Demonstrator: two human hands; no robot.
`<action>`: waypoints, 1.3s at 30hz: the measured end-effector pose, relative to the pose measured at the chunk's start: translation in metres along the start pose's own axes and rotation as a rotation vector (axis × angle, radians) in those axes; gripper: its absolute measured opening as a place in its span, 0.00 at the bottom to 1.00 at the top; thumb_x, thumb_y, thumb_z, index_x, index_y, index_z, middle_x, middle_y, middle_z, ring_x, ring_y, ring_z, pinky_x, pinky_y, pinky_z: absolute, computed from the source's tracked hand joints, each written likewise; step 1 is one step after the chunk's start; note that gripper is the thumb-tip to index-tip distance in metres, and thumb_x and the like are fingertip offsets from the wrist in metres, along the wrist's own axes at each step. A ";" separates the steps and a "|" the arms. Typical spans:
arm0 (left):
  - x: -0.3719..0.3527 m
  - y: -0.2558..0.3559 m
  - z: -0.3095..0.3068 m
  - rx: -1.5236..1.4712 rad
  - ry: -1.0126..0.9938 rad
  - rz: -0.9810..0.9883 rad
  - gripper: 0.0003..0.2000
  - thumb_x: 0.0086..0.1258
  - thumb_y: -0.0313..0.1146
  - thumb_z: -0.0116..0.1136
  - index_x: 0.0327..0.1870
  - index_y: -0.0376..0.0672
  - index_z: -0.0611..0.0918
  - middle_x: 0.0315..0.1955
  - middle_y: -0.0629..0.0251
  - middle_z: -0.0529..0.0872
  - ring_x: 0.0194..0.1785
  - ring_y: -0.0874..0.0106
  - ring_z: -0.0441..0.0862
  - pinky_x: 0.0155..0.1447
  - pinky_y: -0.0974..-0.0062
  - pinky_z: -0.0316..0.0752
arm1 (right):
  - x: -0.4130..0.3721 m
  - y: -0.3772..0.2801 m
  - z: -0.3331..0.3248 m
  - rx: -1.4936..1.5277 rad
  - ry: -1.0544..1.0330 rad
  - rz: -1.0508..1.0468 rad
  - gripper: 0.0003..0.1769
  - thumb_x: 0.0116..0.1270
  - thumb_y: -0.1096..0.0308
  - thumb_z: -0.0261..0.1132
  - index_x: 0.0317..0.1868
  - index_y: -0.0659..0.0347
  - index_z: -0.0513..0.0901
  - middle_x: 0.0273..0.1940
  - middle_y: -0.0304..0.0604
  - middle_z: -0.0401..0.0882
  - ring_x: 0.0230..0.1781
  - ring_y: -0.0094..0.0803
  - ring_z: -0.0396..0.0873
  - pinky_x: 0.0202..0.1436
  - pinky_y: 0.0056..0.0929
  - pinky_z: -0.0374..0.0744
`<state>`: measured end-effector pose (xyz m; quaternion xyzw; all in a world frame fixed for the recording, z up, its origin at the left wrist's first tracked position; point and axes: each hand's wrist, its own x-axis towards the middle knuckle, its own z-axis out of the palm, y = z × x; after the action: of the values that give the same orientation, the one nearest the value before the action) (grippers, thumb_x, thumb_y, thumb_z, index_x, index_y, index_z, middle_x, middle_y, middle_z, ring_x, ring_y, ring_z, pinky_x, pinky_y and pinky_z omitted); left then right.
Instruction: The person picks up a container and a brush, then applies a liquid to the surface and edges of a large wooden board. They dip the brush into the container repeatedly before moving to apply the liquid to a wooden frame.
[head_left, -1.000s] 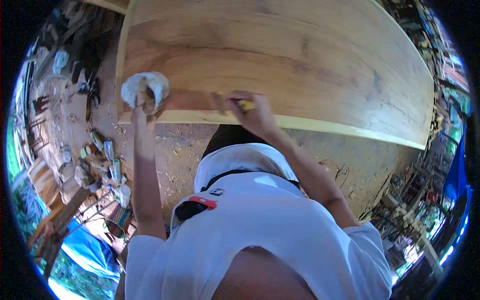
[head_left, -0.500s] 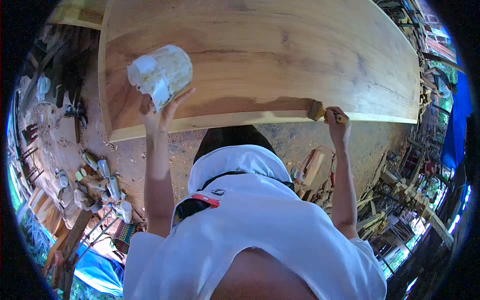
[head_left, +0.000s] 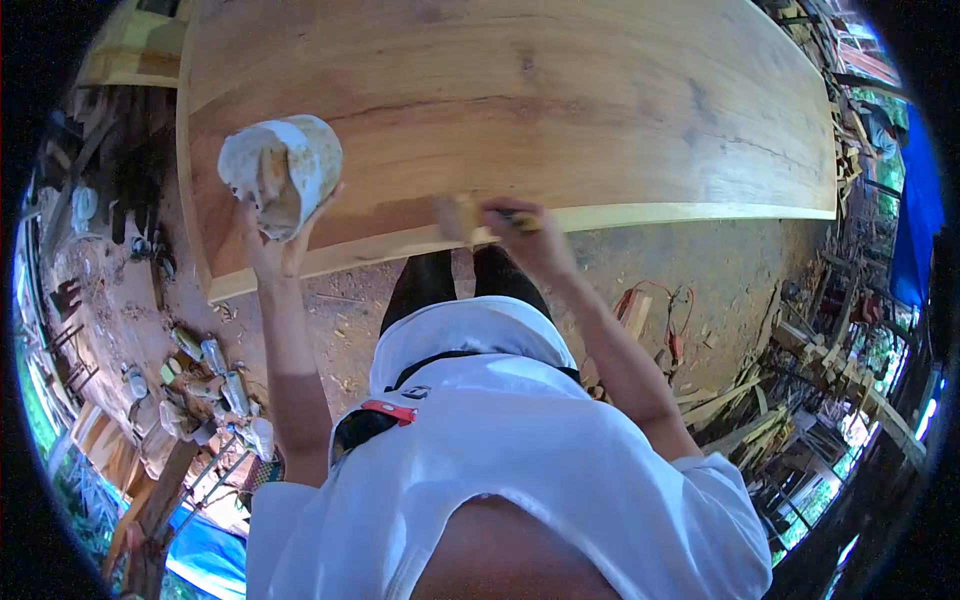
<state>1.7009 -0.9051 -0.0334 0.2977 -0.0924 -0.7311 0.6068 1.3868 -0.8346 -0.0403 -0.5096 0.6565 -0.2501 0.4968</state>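
Note:
A large wooden slab with a pale front edge lies in front of me, darker and wet-looking along its near left part. Above its left end, my left hand is wrapped round the underside of a whitish, stained container, tilted so that its open mouth shows. My right hand is closed on the handle of a brush, over the slab's near edge. The brush's bristles are smeared by motion at that edge, so their contact with the wood is unclear.
Bottles and containers stand on the ground at the left. Scrap wood is piled at the right, near a red cable. Another board lies at the upper left, and a blue tarp hangs at the far right.
My right hand has moved left along the near edge with the brush. In my left hand the container has turned, so its mouth now faces me more. The view has shifted slightly.

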 end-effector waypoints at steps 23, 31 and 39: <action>-0.041 -0.197 0.039 1.318 0.382 0.293 0.41 0.59 0.53 0.65 0.69 0.43 0.59 0.64 0.53 0.62 0.66 0.57 0.59 0.69 0.61 0.55 | -0.055 -0.010 -0.121 -0.205 0.265 -0.306 0.09 0.61 0.66 0.63 0.41 0.59 0.83 0.32 0.46 0.83 0.30 0.37 0.83 0.35 0.30 0.78; -0.066 -0.235 0.097 1.381 0.237 0.363 0.39 0.62 0.53 0.61 0.68 0.41 0.60 0.59 0.48 0.68 0.63 0.54 0.62 0.67 0.58 0.55 | -0.049 -0.007 -0.112 -0.107 0.032 -0.415 0.08 0.64 0.69 0.63 0.41 0.62 0.82 0.28 0.43 0.80 0.28 0.23 0.78 0.34 0.23 0.76; -0.070 -0.234 0.075 0.955 0.459 0.246 0.35 0.63 0.49 0.62 0.67 0.44 0.62 0.58 0.53 0.70 0.62 0.64 0.67 0.61 0.64 0.66 | -0.054 0.004 -0.180 0.222 0.082 -0.281 0.13 0.69 0.65 0.61 0.45 0.67 0.82 0.35 0.40 0.84 0.33 0.24 0.80 0.37 0.23 0.77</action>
<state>1.4717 -0.7982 -0.0665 0.6793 -0.3136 -0.4476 0.4898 1.2215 -0.8155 0.0469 -0.5280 0.5667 -0.4084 0.4829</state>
